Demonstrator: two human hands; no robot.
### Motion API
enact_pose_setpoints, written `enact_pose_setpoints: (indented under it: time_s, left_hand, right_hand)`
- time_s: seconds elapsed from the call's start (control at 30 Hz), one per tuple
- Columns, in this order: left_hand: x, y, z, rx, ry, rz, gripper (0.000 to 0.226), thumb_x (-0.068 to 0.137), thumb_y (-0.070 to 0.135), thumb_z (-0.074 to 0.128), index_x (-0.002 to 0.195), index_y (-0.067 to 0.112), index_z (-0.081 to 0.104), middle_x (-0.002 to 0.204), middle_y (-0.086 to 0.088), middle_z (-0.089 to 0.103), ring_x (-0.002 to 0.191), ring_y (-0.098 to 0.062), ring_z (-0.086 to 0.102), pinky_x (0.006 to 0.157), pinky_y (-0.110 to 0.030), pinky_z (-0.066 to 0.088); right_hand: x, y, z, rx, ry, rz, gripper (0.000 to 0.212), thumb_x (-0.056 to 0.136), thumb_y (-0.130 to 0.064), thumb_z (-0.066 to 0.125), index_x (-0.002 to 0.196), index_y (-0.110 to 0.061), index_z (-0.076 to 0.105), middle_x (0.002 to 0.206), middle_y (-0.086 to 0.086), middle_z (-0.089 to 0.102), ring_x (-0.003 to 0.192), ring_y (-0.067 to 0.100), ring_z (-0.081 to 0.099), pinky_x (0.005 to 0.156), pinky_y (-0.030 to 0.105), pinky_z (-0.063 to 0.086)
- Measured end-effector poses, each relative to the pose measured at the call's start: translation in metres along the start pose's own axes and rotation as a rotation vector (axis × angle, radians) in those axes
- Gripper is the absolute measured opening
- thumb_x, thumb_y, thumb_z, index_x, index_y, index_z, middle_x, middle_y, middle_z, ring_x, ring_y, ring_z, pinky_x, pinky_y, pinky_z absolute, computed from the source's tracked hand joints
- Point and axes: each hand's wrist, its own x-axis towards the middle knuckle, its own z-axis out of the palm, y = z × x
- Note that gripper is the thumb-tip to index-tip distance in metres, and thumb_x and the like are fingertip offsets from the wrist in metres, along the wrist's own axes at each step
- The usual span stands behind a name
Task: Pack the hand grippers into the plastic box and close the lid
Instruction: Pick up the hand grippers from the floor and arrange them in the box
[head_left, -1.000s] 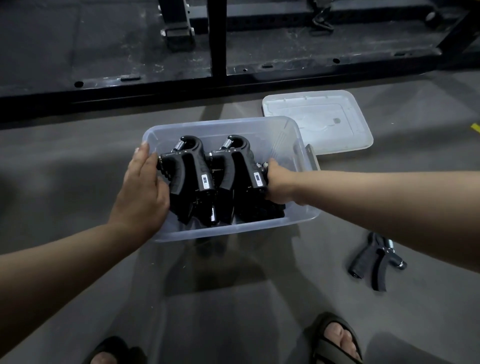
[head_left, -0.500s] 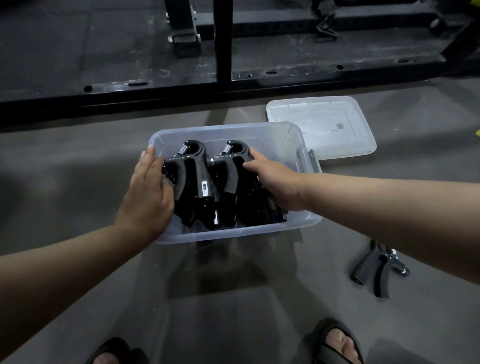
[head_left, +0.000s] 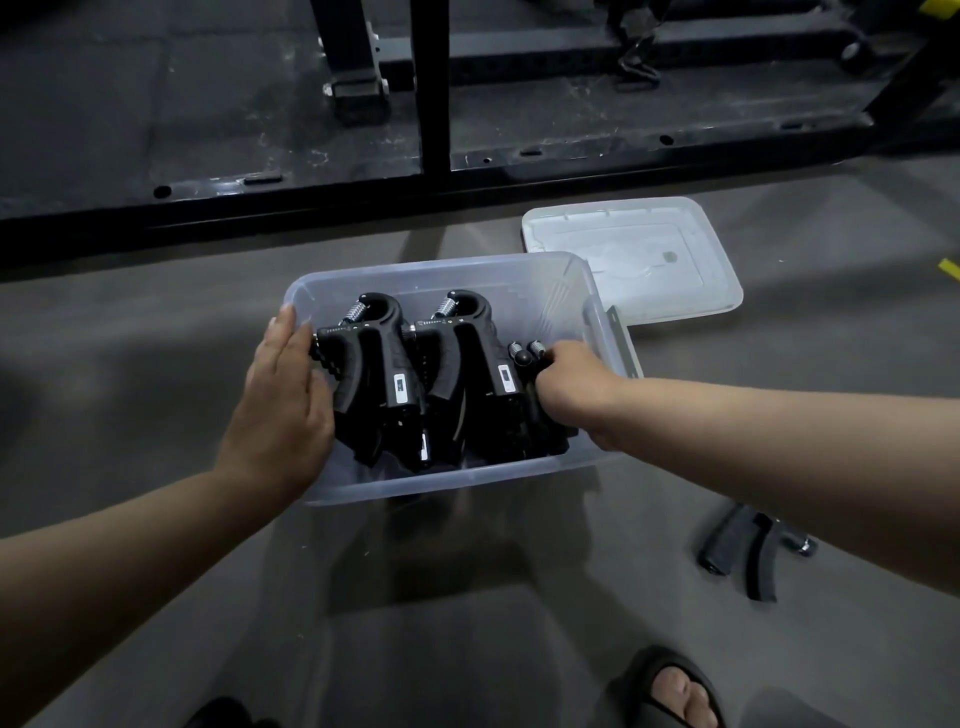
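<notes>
Dim, soft shadows, wide-angle edge distortion

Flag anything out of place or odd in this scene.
One hand gripper lies on the floor, outside the plastic box and to its right. The lid is off and lies on the floor by the box's far right corner. Nothing looks damaged.

Your left hand (head_left: 283, 395) lies with straight fingers against the leftmost of the hand grippers (head_left: 374, 374) standing in the clear plastic box (head_left: 441, 480) on the floor (head_left: 156, 338). Your right hand (head_left: 571, 387) curls round a third hand gripper (head_left: 519, 356) by the box's right wall. The lid (head_left: 631, 260) lies flat just behind the box's right corner. A loose hand gripper (head_left: 748, 545) lies on the floor beneath your right forearm, apart from the box.
</notes>
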Motion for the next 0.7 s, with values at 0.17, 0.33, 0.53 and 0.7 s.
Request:
enact_pose_setpoints:
  time_s: [0.17, 0.33, 0.53, 0.7]
  left_hand:
    - [0.001, -0.002, 0.000, 0.013, 0.004, -0.001, 0.052, 0.099, 0.014, 0.036, 0.150, 0.012, 0.028, 0.161, -0.002, 0.012, 0.148, -0.014, 0.008, 0.116, -0.026, 0.008]
    - [0.001, -0.002, 0.001, 0.006, 0.004, -0.008, 0.052, 0.099, 0.014, 0.037, 0.150, 0.012, 0.028, 0.161, -0.001, 0.012, 0.148, -0.014, 0.008, 0.117, -0.026, 0.007]
    - [0.001, -0.002, 0.001, -0.004, 0.002, -0.007, 0.052, 0.099, 0.014, 0.036, 0.151, 0.012, 0.027, 0.162, -0.001, 0.012, 0.148, -0.013, 0.007, 0.118, -0.028, 0.007]
    - [0.000, -0.001, 0.000, 0.003, 0.005, 0.009, 0.051, 0.099, 0.012, 0.037, 0.149, 0.007, 0.029, 0.161, -0.005, 0.014, 0.148, -0.015, 0.009, 0.119, -0.030, 0.008]
  right_hand:
    - [-0.002, -0.001, 0.008, 0.028, 0.056, 0.122, 0.033, 0.097, -0.013, 0.034, 0.126, -0.011, 0.048, 0.117, 0.002, 0.052, 0.091, 0.022, 0.050, 0.076, 0.027, 0.040]
    - [-0.016, 0.000, 0.007, -0.217, -0.163, 0.032, 0.029, 0.086, 0.000, 0.034, 0.098, -0.002, 0.061, 0.090, 0.012, 0.055, 0.076, 0.023, 0.048, 0.057, 0.023, 0.035]
    - [-0.010, -0.002, 0.001, -0.249, -0.078, -0.016, 0.038, 0.090, -0.006, 0.042, 0.126, -0.005, 0.051, 0.123, 0.018, 0.055, 0.093, 0.024, 0.046, 0.082, 0.035, 0.045]
    - [-0.018, -0.003, -0.001, -0.400, -0.184, 0.053, 0.016, 0.090, -0.005, 0.039, 0.087, -0.009, 0.054, 0.077, 0.006, 0.048, 0.062, 0.017, 0.039, 0.049, 0.019, 0.034]
